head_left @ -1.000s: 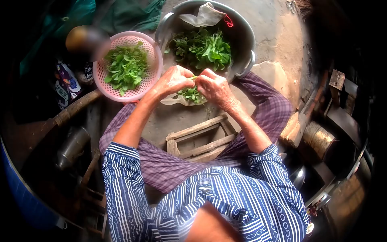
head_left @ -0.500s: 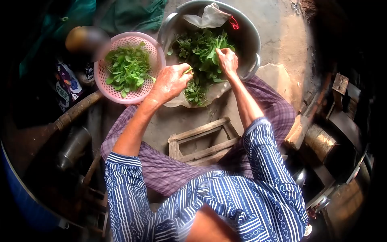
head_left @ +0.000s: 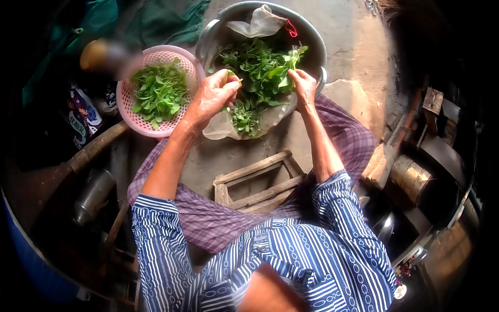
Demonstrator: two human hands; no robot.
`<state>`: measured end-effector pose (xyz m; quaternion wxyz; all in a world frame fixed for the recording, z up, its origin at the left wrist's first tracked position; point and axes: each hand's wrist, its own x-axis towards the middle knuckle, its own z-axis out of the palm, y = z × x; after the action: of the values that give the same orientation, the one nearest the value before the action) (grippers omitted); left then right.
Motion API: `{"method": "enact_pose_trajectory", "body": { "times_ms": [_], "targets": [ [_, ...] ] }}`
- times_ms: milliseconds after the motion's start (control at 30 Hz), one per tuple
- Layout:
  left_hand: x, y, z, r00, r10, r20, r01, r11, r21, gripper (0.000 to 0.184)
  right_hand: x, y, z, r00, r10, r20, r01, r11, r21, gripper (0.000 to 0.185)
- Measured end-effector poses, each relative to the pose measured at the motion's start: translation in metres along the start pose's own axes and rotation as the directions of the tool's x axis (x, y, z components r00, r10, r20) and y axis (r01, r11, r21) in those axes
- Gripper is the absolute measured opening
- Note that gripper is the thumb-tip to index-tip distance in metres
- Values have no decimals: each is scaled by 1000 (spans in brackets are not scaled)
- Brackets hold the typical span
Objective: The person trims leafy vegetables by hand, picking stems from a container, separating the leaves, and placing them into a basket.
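Observation:
My left hand [head_left: 210, 99] pinches a small green stem [head_left: 228, 77] between thumb and fingers, just right of the pink basket. Leafy greens [head_left: 158, 93] are heaped in that pink perforated basket [head_left: 123, 106]. My right hand [head_left: 305, 88] is closed on a leafy green sprig [head_left: 292, 65] over the right side of the large metal basin [head_left: 318, 49]. A loose pile of greens [head_left: 257, 65] lies in the basin. Smaller leaves [head_left: 245, 118] rest on the pale plastic sheet [head_left: 218, 129] at the basin's near edge.
A wooden frame [head_left: 260, 174] stands between my legs. Green cloth [head_left: 166, 23] lies at the upper left, above a printed bag [head_left: 83, 114]. A bamboo pole [head_left: 99, 145] and a metal cylinder [head_left: 93, 195] are at left. Wood pieces [head_left: 432, 104] lie at right.
My right hand went from beside my left hand to the greens in the basin and now lifts a sprig. My left hand has moved slightly left and up, still pinching a stem.

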<state>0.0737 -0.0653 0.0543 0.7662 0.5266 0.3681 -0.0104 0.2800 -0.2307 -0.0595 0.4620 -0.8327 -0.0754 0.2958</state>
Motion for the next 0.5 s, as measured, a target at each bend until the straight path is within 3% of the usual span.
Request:
{"method": "enact_pose_trajectory", "body": {
  "times_ms": [100,133,233,433,500],
  "targets": [
    [-1,3,1,1000,21,-5,-21,998,59,15,-25,-20,-3,1000,7,27,-13,973,229,25],
    [0,3,1,999,34,-6,-34,998,57,15,-29,-22,0,998,-36,-51,47,971,235,24],
    [-1,6,5,998,57,-11,-56,998,22,17,-43,-47,-6,992,-89,-87,108,963,247,21],
    [-6,14,6,977,211,-42,-214,972,-96,17,-90,-95,-5,981,-175,85,147,953,266,19],
    [-9,16,7,965,248,-86,-254,965,-63,17,-105,-105,4,971,-166,172,84,909,409,20]
  ]
}}
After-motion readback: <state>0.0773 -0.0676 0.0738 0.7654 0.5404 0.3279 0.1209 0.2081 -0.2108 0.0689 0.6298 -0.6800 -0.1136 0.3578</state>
